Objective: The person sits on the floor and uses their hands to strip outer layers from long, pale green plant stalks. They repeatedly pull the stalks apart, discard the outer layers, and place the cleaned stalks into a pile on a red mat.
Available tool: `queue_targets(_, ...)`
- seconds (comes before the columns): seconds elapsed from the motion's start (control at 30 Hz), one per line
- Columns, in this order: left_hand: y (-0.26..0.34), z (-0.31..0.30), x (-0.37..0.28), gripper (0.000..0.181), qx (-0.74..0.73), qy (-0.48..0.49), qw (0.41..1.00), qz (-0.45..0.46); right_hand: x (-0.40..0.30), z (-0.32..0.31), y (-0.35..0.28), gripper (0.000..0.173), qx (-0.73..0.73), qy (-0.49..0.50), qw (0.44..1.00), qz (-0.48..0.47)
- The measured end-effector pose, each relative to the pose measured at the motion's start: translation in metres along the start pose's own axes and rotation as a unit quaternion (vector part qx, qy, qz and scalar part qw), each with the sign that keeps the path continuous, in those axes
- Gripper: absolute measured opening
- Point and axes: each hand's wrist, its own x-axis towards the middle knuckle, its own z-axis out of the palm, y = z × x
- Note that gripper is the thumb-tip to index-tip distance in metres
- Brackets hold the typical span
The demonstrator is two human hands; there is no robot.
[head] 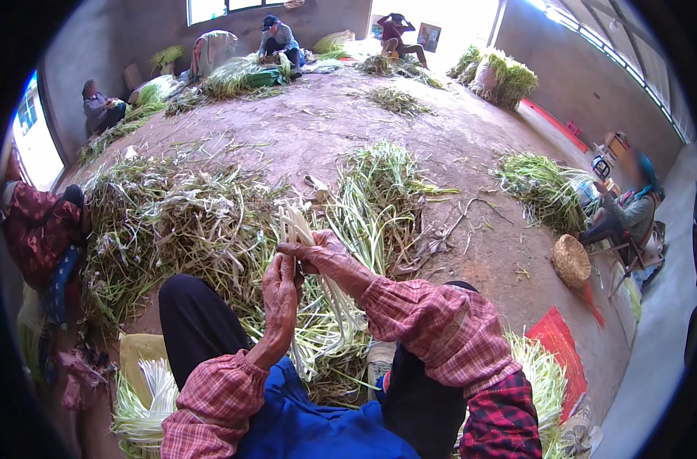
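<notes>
Between my knees, both hands are raised together around a small bunch of pale plant stalks (294, 224). My right hand (331, 258) is closed on the bunch, its thumb towards the left and the long pale ends hanging below. Touching the stalks just left of it is my left hand (280, 287), fingers bent and pinched near the bunch; whether it grips a stalk of its own is hard to see. Under the hands lies a heap of loose green and white stalks (331, 321). Trimmed white stalks (159, 384) lie by my left leg, more pale stalks (537, 367) at my right.
A large heap of withered plant waste (176, 229) lies ahead left, a greener pile (377, 201) ahead. At right are a woven basket (571, 261), a red sheet (560, 356) and a seated person (629, 212). Another person (41, 229) is close at left; several sit farther back.
</notes>
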Motion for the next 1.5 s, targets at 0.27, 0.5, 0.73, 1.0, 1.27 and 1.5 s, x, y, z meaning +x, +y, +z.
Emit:
queue_targets(0.27,0.012,0.005,-0.002,0.032,-0.006,-0.032,0.999,-0.029,-0.007,0.006,-0.007,0.02,0.054,0.014,0.998,-0.016)
queue_targets(0.5,0.017,0.011,-0.002,0.038,-0.005,-0.001,0.999,-0.041,-0.018,0.012,-0.015,0.022,-0.019,0.055,0.997,-0.056)
queue_targets(0.73,0.017,0.009,-0.009,0.05,0.093,-0.041,0.993,0.058,-0.017,0.018,-0.011,0.021,-0.031,0.092,0.989,-0.115)
queue_targets(1.0,0.018,0.015,-0.022,0.06,0.085,-0.105,0.989,-0.062,-0.031,0.02,-0.02,0.028,-0.009,0.113,0.989,-0.099)
queue_targets(1.27,0.022,0.024,-0.034,0.023,0.12,-0.275,0.953,-0.045,-0.056,0.016,-0.046,0.021,0.109,0.122,0.977,-0.137)
queue_targets(1.5,0.01,0.034,-0.044,0.034,0.37,-0.326,0.867,0.067,-0.114,-0.027,-0.085,0.024,0.215,0.202,0.932,-0.211)
